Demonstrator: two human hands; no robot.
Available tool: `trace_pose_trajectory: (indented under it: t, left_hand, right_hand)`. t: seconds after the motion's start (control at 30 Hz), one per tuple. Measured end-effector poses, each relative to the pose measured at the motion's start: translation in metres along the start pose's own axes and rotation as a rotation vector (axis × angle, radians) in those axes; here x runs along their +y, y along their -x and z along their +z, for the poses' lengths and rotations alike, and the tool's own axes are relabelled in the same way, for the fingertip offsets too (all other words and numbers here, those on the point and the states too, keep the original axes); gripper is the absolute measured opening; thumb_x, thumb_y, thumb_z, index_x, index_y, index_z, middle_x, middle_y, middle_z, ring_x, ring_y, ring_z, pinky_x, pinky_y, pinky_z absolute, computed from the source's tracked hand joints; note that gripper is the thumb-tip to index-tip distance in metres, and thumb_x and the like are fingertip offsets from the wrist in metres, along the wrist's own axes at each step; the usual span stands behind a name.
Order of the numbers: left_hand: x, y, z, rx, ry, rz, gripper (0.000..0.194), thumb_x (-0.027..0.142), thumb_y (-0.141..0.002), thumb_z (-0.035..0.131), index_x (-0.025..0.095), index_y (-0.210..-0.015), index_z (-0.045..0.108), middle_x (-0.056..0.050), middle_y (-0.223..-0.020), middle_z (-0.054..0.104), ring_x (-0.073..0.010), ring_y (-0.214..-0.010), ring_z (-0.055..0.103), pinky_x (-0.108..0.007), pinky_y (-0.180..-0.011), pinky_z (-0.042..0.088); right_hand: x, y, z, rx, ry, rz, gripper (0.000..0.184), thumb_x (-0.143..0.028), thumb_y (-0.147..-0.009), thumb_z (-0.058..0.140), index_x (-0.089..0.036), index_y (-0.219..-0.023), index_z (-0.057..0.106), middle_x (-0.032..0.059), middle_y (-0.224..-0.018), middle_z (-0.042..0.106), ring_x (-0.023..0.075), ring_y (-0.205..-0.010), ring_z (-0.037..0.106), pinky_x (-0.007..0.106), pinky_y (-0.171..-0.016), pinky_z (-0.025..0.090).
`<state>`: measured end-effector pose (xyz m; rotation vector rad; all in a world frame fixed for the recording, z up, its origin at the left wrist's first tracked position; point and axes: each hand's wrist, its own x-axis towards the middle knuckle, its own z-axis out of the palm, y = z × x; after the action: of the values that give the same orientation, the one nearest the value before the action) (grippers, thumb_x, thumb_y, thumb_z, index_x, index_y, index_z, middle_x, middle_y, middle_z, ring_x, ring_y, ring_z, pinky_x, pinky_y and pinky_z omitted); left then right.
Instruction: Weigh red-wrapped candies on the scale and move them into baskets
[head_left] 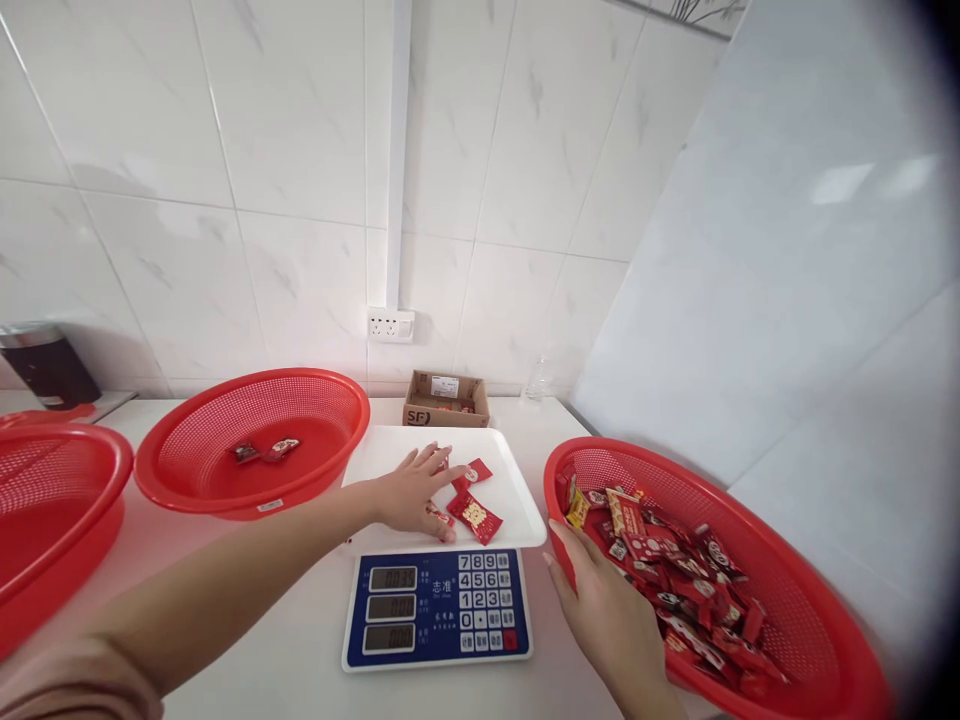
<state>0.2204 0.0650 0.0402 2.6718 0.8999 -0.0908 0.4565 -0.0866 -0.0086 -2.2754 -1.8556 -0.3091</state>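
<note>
My left hand (416, 492) reaches over the white weighing tray (517, 500) of a digital scale, fingers spread and palm down. Red candy packets lie under and beside it: one with a gold print (476, 516), another (472, 474) just above, and part of one (440, 512) by the thumb. How far the fingers touch them is hidden. At the near-left rim of the right red basket (817, 610), my right hand (592, 590) has thumb and fingers apart, with red plastic showing between them. Many wrapped snacks (686, 570) fill that basket.
The scale's blue keypad panel (437, 608) faces me. Left stands a red basket (247, 480) with a few packets, beside another red basket (75, 540). A small cardboard box (446, 415), a clear bottle (537, 380) and a dark canister (49, 365) stand near the wall.
</note>
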Motion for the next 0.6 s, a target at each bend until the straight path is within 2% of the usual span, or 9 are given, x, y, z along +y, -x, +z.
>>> trace_pose_trajectory:
  t: [0.07,0.2,0.27,0.37,0.43,0.5,0.6]
  left_hand:
    - [0.001,-0.015,0.002,0.009,-0.073,0.022,0.100,0.078,-0.066,0.050,0.029,-0.146,0.018,-0.016,-0.155,0.013,-0.0402,-0.141,0.008,-0.056,-0.110,0.021]
    - [-0.002,-0.031,0.006,0.105,-0.157,0.031,0.083,0.070,-0.079,0.042,0.022,-0.144,0.025,-0.017,-0.139,0.045,-0.0338,-0.128,0.041,-0.048,-0.102,0.034]
    - [-0.004,-0.033,0.009,0.156,-0.208,0.016,0.073,0.065,-0.083,0.040,0.019,-0.139,0.033,-0.016,-0.128,0.054,-0.0322,-0.118,0.049,-0.047,-0.096,0.039]
    - [-0.010,-0.028,0.011,0.196,-0.277,-0.008,0.049,0.052,-0.088,0.043,0.020,-0.125,0.049,-0.013,-0.113,0.062,-0.0286,-0.107,0.055,-0.041,-0.088,0.044]
    - [-0.017,-0.021,0.010,0.220,-0.308,-0.038,0.033,0.040,-0.092,0.040,0.021,-0.115,0.055,-0.011,-0.106,0.063,-0.0246,-0.100,0.058,-0.036,-0.082,0.046]
    - [-0.026,-0.010,0.004,0.264,-0.330,-0.097,0.029,0.032,-0.094,0.034,0.020,-0.110,0.056,-0.010,-0.103,0.062,-0.0229,-0.097,0.059,-0.034,-0.078,0.047]
    - [-0.049,0.014,-0.013,0.348,-0.345,-0.260,0.034,0.030,-0.095,0.026,0.018,-0.108,0.055,-0.013,-0.102,0.060,-0.0245,-0.091,0.059,-0.036,-0.071,0.049]
  right_hand:
    - [0.001,0.000,0.001,-0.012,-0.014,0.002,0.046,-0.036,-0.095,0.025,-0.022,-0.130,0.053,0.0057,-0.134,0.056,0.0226,-0.107,0.062,0.033,-0.073,0.055]
    - [0.003,0.001,0.003,-0.038,-0.038,0.019,0.047,-0.038,-0.095,0.025,-0.023,-0.131,0.052,0.0053,-0.135,0.055,0.0225,-0.106,0.063,0.034,-0.071,0.055]
    - [0.003,0.001,0.004,-0.038,-0.041,0.023,0.047,-0.038,-0.095,0.025,-0.023,-0.131,0.052,0.0051,-0.135,0.055,0.0228,-0.106,0.063,0.034,-0.070,0.055]
    - [0.003,0.001,0.004,-0.028,-0.035,0.015,0.047,-0.037,-0.095,0.026,-0.023,-0.130,0.053,0.0053,-0.134,0.056,0.0232,-0.106,0.063,0.034,-0.071,0.055]
    - [0.003,0.001,0.005,-0.018,-0.027,0.010,0.046,-0.037,-0.095,0.026,-0.023,-0.128,0.054,0.0054,-0.133,0.056,0.0234,-0.104,0.064,0.035,-0.071,0.055]
    - [0.003,0.001,0.006,-0.004,-0.022,0.003,0.045,-0.037,-0.095,0.027,-0.024,-0.128,0.055,0.0054,-0.132,0.057,0.0234,-0.103,0.064,0.034,-0.069,0.056]
    - [0.004,0.000,0.008,0.014,-0.022,-0.011,0.044,-0.037,-0.094,0.030,-0.024,-0.127,0.056,0.0055,-0.131,0.058,0.0232,-0.102,0.065,0.034,-0.068,0.056]
